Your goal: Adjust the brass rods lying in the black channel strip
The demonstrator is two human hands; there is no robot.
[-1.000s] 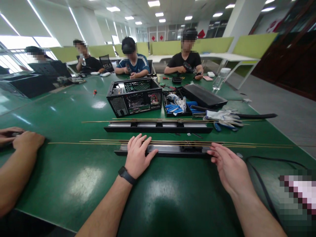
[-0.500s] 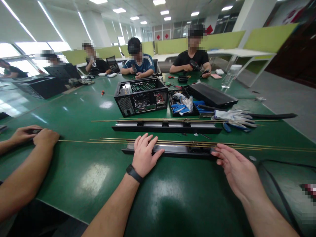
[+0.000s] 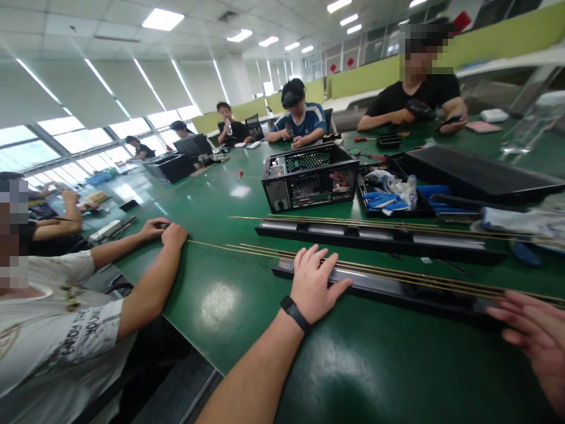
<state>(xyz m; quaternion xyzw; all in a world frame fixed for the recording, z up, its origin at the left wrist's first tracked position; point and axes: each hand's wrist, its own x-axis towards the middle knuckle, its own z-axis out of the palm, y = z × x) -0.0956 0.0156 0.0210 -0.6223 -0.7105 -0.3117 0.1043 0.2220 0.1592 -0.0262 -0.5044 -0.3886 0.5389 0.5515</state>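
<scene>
My left hand lies flat with fingers spread on the left end of a long black rail on the green table; a dark band is on its wrist. Thin brass rods lie along the top of that rail and stick out past it to the left. My right hand hovers at the right edge of view near the rail's right end, fingers stretched out and holding nothing. A second black rail with rods on it lies parallel just behind.
An open black computer case stands behind the rails, beside a black tray with blue-and-white gloves and a black panel. A person in a white shirt sits at my left, hands on the table. Several people sit across.
The view has swung to the left, bringing the person beside me into sight. My left hand stays on the rail; my right hand has slid toward the right edge of view.
</scene>
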